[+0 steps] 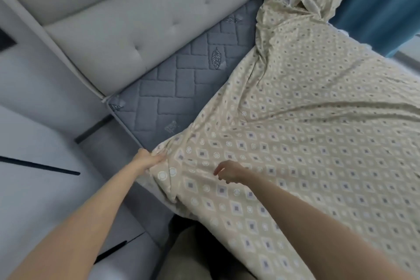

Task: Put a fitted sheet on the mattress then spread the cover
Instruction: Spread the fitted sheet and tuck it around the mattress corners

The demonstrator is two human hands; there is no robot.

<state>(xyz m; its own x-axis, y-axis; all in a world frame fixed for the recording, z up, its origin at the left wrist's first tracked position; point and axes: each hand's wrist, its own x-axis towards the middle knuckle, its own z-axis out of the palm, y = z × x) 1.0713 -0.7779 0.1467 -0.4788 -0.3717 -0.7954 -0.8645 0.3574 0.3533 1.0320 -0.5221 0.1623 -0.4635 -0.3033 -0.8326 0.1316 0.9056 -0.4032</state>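
Two bare forearms reach in from the bottom edge. Left hand grips a bunched corner of the fitted sheet at the mattress edge, fingers curled tight into the fabric, gathers radiating from the pinch. Right hand sits just above the sheet a little to the right, fingers loosely curled downward and holding nothing; cannot tell if the tips touch the cloth.

Sheet: thin beige woven fabric, printed with rows of grey-centred diamonds and small white rings. It covers most of the mattress on the right side, with long soft creases running across it, and crumples into a ruffled heap at the far corner, top right. Near edge drapes over the mattress side.

Mattress: grey-blue quilted top, brick-herringbone stitching, embroidered leaf motifs, piped edge. An uncovered triangular strip shows along the headboard, down to its near corner.

Headboard: pale grey upholstery, padded horizontal panels, button tufts. Blue curtain, smooth fabric, hangs top right behind the heap.
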